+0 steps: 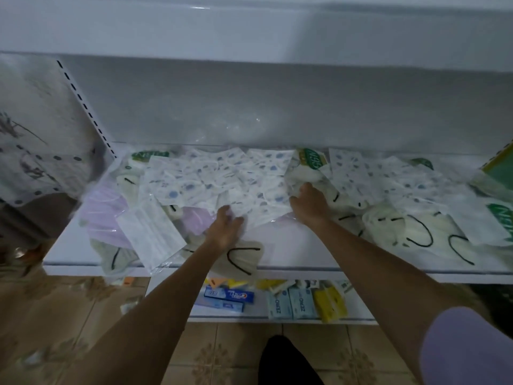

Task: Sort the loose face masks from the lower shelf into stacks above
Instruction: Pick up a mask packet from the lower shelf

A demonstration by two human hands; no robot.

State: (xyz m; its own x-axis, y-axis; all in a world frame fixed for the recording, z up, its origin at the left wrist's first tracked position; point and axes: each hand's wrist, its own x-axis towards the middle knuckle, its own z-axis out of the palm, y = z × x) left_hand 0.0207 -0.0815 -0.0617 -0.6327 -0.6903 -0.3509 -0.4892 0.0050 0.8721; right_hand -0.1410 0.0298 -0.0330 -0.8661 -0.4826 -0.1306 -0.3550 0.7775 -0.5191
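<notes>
Loose packaged face masks cover a white shelf (pixel 291 243). A spread of white masks with blue dots (pixel 236 176) lies in the middle. My left hand (pixel 226 226) rests on the near edge of that spread, fingers reaching under a dotted mask. My right hand (pixel 308 201) lies on the spread's right side, fingers curled at the edge of a dotted pack. Cream masks with black ear loops (pixel 402 229) lie to the right and one (pixel 241 257) under my left wrist. Purple masks (pixel 105 212) and a plain white mask pack (pixel 151 234) sit at the left.
Green-labelled packs (pixel 312 158) lie at the back and far right (pixel 499 218). An upper shelf edge (pixel 249 43) hangs above. Below, a lower shelf (pixel 277 315) holds toothpaste boxes (pixel 229 295) and blue and yellow packets (pixel 299 302). Tiled floor (pixel 69 315) lies underneath.
</notes>
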